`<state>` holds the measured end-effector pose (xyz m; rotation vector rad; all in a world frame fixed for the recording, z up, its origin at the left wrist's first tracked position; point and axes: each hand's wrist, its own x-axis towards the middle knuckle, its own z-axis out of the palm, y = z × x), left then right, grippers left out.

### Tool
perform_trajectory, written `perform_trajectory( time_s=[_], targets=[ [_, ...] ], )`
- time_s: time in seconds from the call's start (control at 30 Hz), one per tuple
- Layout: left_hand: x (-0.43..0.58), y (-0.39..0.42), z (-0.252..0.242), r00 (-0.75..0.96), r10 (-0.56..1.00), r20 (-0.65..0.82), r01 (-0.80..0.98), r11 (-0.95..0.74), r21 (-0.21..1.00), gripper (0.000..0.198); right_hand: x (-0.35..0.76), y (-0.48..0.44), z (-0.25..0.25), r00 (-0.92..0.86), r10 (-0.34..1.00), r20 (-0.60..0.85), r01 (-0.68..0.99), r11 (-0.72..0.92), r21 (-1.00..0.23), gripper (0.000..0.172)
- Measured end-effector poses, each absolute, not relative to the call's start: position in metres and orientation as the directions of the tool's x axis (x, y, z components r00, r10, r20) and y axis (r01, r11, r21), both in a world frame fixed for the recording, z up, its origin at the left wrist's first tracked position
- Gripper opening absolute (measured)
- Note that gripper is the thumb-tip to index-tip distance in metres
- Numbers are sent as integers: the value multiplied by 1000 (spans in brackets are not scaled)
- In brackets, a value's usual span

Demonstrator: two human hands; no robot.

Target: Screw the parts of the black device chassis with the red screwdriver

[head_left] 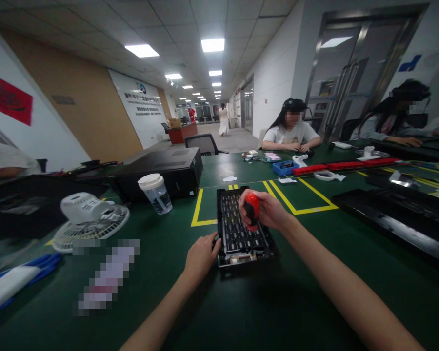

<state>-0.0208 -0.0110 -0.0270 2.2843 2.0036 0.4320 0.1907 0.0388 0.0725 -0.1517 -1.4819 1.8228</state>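
Note:
A black rectangular case lies on the green table, its near end towards me. Rows of dark, rounded slots fill most of its inside, and a pale strip shows near its front end. At the case's front left side, my left hand holds the edge with bent fingers. Above the right half of the case, my right hand is closed around the red and black handle of a screwdriver. The handle stands nearly upright; its shaft and tip cannot be made out.
Left of the case are a lidded clear cup, a white fan and a black computer case. Long black panels lie to the right. A blue tray and red strips lie farther back, before a seated person.

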Motion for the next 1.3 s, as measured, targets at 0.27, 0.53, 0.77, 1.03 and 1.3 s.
perform_trajectory(
  time_s=[0.27, 0.53, 0.77, 1.03, 1.3],
  targets=[
    [-20, -10, -26, 103, 984, 142, 960, -136, 243, 38, 193, 38, 74, -718, 594, 363, -469, -27, -883, 26],
    [-21, -10, -28, 113, 979, 169, 960, -152, 237, 38, 196, 41, 72, -719, 591, 365, -464, -16, -886, 25],
    [-20, -10, -26, 105, 983, 153, 961, -140, 238, 38, 199, 44, 71, -702, 604, 376, -465, 11, -885, 23],
    [-21, -9, -29, 110, 981, 161, 962, -146, 230, 38, 202, 47, 69, -685, 608, 401, -480, 37, -876, 20],
    [-20, -10, -28, 109, 982, 154, 962, -143, 232, 38, 204, 49, 69, -668, 625, 405, -471, 66, -880, 18]
  ],
)
